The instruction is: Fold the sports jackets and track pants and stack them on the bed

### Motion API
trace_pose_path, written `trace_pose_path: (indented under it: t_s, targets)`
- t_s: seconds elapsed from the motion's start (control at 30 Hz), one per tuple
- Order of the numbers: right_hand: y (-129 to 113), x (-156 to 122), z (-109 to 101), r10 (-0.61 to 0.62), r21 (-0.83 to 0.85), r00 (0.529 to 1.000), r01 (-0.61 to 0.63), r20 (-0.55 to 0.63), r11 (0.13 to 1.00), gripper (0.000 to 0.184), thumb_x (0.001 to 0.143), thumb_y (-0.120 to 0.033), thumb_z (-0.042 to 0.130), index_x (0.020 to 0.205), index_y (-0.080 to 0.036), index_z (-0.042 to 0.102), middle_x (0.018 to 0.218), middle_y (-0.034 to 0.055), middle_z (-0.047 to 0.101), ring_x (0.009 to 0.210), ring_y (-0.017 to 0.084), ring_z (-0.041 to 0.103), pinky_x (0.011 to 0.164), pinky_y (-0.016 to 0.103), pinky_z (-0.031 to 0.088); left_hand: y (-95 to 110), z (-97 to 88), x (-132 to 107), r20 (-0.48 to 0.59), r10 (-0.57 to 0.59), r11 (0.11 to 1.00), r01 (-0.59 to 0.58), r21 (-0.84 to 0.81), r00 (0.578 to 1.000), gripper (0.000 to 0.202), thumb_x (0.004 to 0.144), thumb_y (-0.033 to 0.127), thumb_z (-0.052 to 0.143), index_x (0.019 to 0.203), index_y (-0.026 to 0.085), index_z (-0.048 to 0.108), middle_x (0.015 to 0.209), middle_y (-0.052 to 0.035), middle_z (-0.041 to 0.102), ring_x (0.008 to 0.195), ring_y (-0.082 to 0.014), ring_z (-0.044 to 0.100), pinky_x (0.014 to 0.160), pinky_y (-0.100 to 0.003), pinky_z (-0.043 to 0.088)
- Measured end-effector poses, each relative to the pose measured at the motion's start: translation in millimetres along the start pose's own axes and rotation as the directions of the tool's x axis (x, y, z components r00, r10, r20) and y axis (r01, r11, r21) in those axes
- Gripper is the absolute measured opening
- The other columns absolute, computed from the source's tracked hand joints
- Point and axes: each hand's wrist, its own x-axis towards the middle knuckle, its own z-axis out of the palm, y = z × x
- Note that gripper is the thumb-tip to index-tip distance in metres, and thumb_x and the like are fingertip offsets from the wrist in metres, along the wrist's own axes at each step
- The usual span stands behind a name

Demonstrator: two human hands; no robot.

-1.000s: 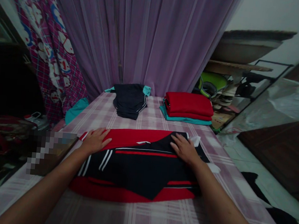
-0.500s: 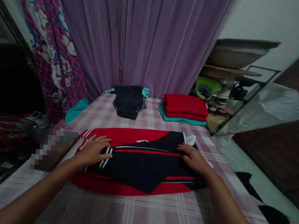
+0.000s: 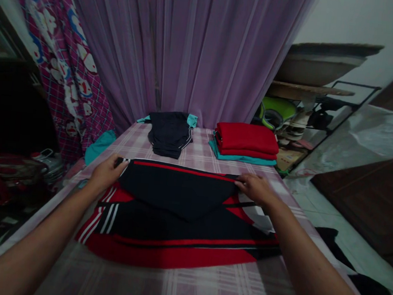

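A black-and-red sports jacket with white stripes at its cuffs lies partly folded in front of me. My left hand is closed on its striped end at the far left, fingertips curled over the edge. At the far right side of the upper black layer, my right hand pinches the cloth near the red stripe. Between the two hands the black layer is drawn fairly straight, its lower edge sagging over the rest of the jacket. White lining or collar cloth shows under my right wrist.
A folded dark garment with turquoise parts lies at the back of the checked tablecloth. Right of it stands a stack of red folded clothes on turquoise cloth. A purple curtain hangs behind; a cluttered rack stands at right.
Both hands have gone from lying on the jacket to gripping its upper layer. That layer's striped edge has moved away from me, uncovering the striped cuffs and black cloth below.
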Motion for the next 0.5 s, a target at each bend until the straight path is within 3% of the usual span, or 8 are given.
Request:
trace_pose_path:
  t_s: [0.1, 0.2, 0.33, 0.5]
  targets:
    - [-7.4, 15.4, 8.6, 0.078, 0.006, 0.997, -0.078, 0.009, 0.997, 0.032, 0.096, -0.04, 0.042, 0.103, -0.024, 0.07, 0.104, 0.0076, 0.074, 0.103, 0.026, 0.065, 0.095, 0.043, 0.04, -11.6, 24.6, 6.7, 0.062, -0.057, 0.973, 0.041, 0.229, 0.996, 0.032, 0.088, 0.046, 0.045, 0.104, 0.023, 0.061, 0.086, -0.0036, 0.072, 0.079, -0.0213, 0.068, 0.065, -0.027, 0.047]
    - [-10.2, 23.5, 16.8, 0.131, -0.022, 0.991, -0.13, 0.028, 0.991, 0.033, 0.096, -0.04, 0.043, 0.101, -0.022, 0.07, 0.102, 0.0093, 0.075, 0.1, 0.027, 0.066, 0.092, 0.043, 0.04, -13.7, 35.6, 1.6, 0.104, -0.087, 0.943, 0.048, 0.329, 0.991, 0.038, 0.091, 0.044, 0.043, 0.117, 0.023, 0.059, 0.097, -0.0072, 0.074, 0.089, -0.0241, 0.069, 0.072, -0.029, 0.048]
    - [-8.0, 27.2, 20.2, 0.145, -0.05, 0.989, -0.145, 0.005, 0.988, 0.031, 0.095, -0.04, 0.046, 0.101, -0.022, 0.07, 0.101, 0.0098, 0.075, 0.1, 0.027, 0.066, 0.093, 0.042, 0.038, -8.9, 23.7, -6.9, 0.125, -0.082, 0.947, 0.038, 0.32, 0.989, 0.046, 0.092, 0.045, 0.042, 0.131, 0.023, 0.053, 0.115, -0.0087, 0.071, 0.1, -0.0257, 0.068, 0.079, -0.032, 0.049]
    - [-10.0, 27.1, 21.3, 0.167, -0.08, 0.985, -0.17, -0.049, 0.982, 0.031, 0.095, -0.04, 0.046, 0.1, -0.021, 0.07, 0.1, 0.0106, 0.074, 0.1, 0.026, 0.064, 0.091, 0.041, 0.037, -2.8, 10.7, -20.8, 0.21, -0.147, 0.943, 0.073, 0.324, 0.967, 0.046, 0.094, 0.043, 0.04, 0.134, 0.023, 0.052, 0.115, -0.0071, 0.071, 0.101, -0.0236, 0.068, 0.08, -0.03, 0.05]
